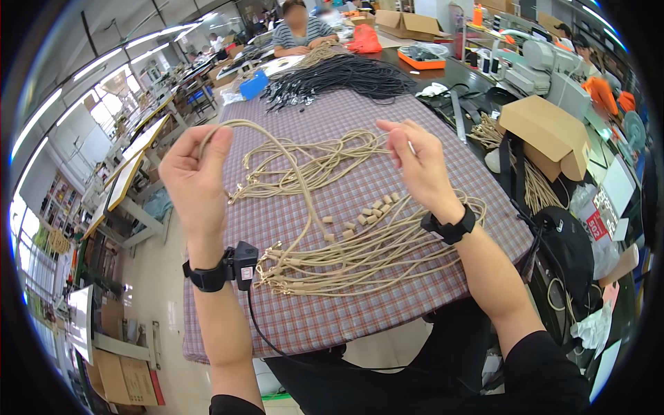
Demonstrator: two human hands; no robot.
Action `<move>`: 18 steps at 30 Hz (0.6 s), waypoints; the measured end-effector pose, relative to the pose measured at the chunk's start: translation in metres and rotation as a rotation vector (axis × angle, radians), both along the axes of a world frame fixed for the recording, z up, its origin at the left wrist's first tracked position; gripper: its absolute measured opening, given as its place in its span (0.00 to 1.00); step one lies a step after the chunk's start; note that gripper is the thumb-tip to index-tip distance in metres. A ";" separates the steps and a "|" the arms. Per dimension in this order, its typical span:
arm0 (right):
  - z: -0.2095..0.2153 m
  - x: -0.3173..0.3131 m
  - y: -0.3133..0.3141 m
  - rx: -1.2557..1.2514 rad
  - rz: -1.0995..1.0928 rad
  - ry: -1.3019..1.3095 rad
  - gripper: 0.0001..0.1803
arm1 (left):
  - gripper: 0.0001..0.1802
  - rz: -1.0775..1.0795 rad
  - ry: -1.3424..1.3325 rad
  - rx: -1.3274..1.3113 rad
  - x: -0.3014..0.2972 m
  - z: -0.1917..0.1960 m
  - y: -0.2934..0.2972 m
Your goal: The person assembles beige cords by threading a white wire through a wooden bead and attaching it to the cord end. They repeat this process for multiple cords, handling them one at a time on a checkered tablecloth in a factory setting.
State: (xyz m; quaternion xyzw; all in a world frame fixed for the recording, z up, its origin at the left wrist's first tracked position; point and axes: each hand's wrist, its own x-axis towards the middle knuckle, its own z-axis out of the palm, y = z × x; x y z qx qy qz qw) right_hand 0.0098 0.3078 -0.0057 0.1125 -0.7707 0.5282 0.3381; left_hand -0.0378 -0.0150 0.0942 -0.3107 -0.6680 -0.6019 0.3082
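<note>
My left hand [197,166] is raised over the table's left side, its fingers closed on a tan cord [302,181]. From those fingers the cord arches up and then drops to the small tan pieces on the cloth. Farther right, my right hand [418,162] is held up with its fingers curled together; a small pale spot shows at them, too small to name. Below it lies a row of short tan blocks [371,216]. A near bundle of tan cords [373,266] has gold-coloured metal ends [268,278] at its left. Another tan cord bundle [318,169] lies behind.
A plaid cloth [242,325] covers the table. At its far end lie a heap of black cords [339,76] and a blue box [254,84]; a person [301,31] sits beyond. To the right stand an open cardboard box [546,135] and a black bag [564,242].
</note>
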 end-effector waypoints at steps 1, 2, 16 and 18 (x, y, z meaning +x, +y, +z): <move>0.002 -0.001 -0.003 0.107 -0.091 0.216 0.25 | 0.09 -0.029 -0.045 -0.007 0.000 0.000 -0.001; 0.004 0.001 -0.005 0.130 -0.123 0.216 0.26 | 0.08 -0.056 -0.092 -0.015 0.001 -0.001 -0.002; 0.030 0.020 -0.010 -0.146 0.160 0.402 0.14 | 0.18 0.255 -0.211 -0.474 -0.005 -0.008 0.001; 0.030 0.024 -0.008 -0.045 0.206 0.428 0.13 | 0.18 0.277 -0.232 -0.489 -0.005 -0.010 0.004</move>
